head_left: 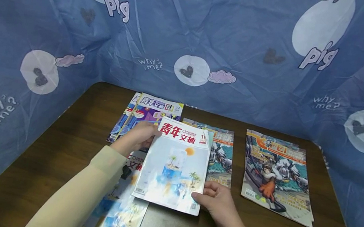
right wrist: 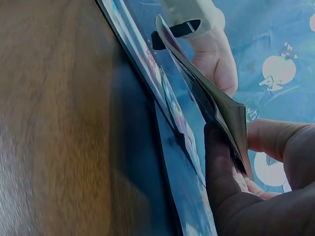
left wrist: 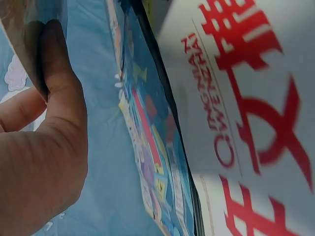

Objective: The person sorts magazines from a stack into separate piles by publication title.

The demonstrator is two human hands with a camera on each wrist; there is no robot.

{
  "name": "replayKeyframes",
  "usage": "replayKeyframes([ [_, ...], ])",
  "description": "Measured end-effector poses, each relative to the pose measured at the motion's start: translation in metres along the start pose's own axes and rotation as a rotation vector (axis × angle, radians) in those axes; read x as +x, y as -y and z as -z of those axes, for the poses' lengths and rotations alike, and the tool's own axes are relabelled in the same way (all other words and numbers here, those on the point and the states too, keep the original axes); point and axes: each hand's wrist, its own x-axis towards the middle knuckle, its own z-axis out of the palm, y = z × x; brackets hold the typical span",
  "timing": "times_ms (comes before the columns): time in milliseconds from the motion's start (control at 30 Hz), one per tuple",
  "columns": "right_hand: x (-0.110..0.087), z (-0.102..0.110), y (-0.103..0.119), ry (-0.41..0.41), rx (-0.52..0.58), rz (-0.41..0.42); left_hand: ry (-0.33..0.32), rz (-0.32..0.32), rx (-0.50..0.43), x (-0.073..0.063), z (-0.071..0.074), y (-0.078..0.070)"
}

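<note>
A white-covered magazine (head_left: 174, 170) with red title characters and a beach picture is held between both hands above the table. My left hand (head_left: 139, 134) pinches its upper left edge; in the left wrist view the thumb (left wrist: 56, 64) lies on the cover. The right hand (head_left: 220, 203) grips the lower right edge, thumb on the front. From the right wrist view the magazine (right wrist: 216, 103) appears edge-on, its pages slightly bowed. Beneath the left forearm lies a magazine (head_left: 124, 213) with a matching beach cover, partly hidden by the sleeve.
Purple-and-blue magazines (head_left: 159, 115) overlap at the back left of the brown table (head_left: 64, 144). Behind the held magazine lies a comic-style magazine (head_left: 220, 160), partly covered. More comic-style magazines (head_left: 274, 175) are stacked at the right. A blue printed cloth (head_left: 166, 23) hangs around the table.
</note>
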Motion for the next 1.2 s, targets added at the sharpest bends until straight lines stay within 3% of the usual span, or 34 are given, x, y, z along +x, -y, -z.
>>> replayKeyframes([
  [567,-0.004,-0.019,-0.010,0.114,0.015,0.004,-0.031,-0.022,0.083,-0.016,0.025,0.015],
  [867,-0.010,-0.029,-0.013,0.177,0.030,-0.010,0.009,-0.024,0.100,-0.026,0.038,0.022],
  [1200,-0.019,-0.046,-0.019,0.237,0.018,-0.040,0.082,-0.017,0.200,-0.043,0.055,0.029],
])
